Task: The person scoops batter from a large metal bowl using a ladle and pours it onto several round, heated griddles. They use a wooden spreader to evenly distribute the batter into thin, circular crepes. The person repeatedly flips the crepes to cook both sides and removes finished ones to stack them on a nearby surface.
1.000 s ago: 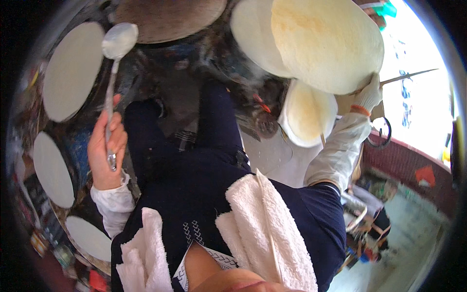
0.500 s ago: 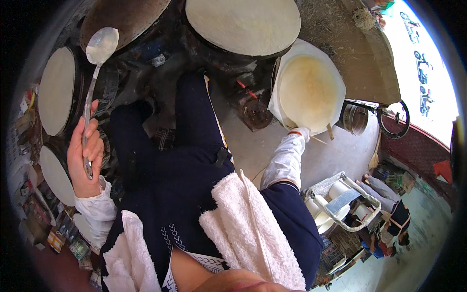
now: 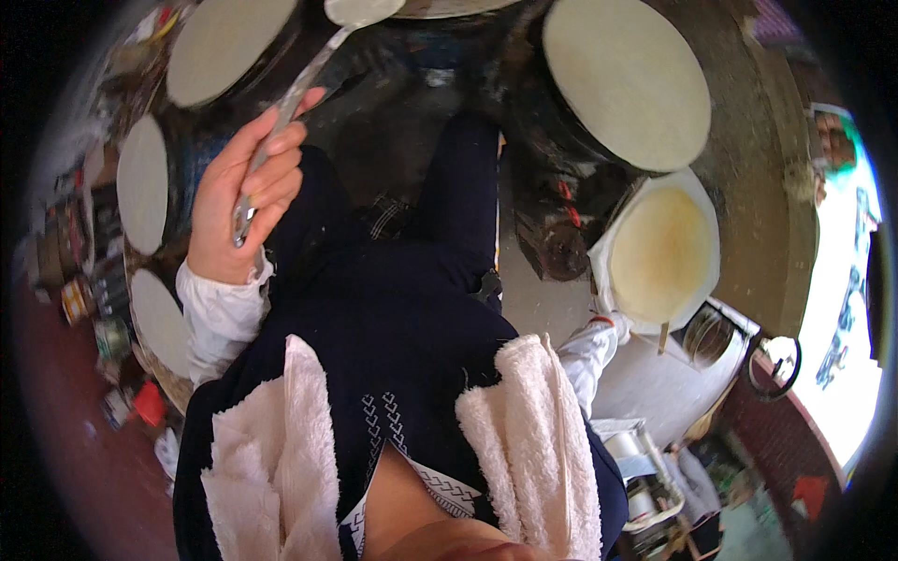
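My left hand (image 3: 248, 178) is closed around the handle of a long metal ladle (image 3: 313, 70). The ladle points up and away, and its pale-coated bowl is beside the near edge of a griddle cut off by the top of the view. At the right, my right hand (image 3: 615, 325), in a white covering, is at the near edge of a round tan flatbread (image 3: 659, 257). That flatbread lies on a white sheet (image 3: 606, 280). The right hand's fingers are too small and hidden to make out.
Round griddles covered in pale sheets curve around me: a large one (image 3: 631, 79) ahead right, others (image 3: 229, 47) (image 3: 142, 185) (image 3: 159, 323) on the left. A white-framed rack (image 3: 645, 467) stands lower right, a spoked wheel (image 3: 774, 367) beyond. Shelves of clutter line the far left.
The view has turned left, so the griddles and flatbread sit farther right. My left hand has carried the ladle forward and right, toward the far middle griddle. The right hand stays by the flatbread.
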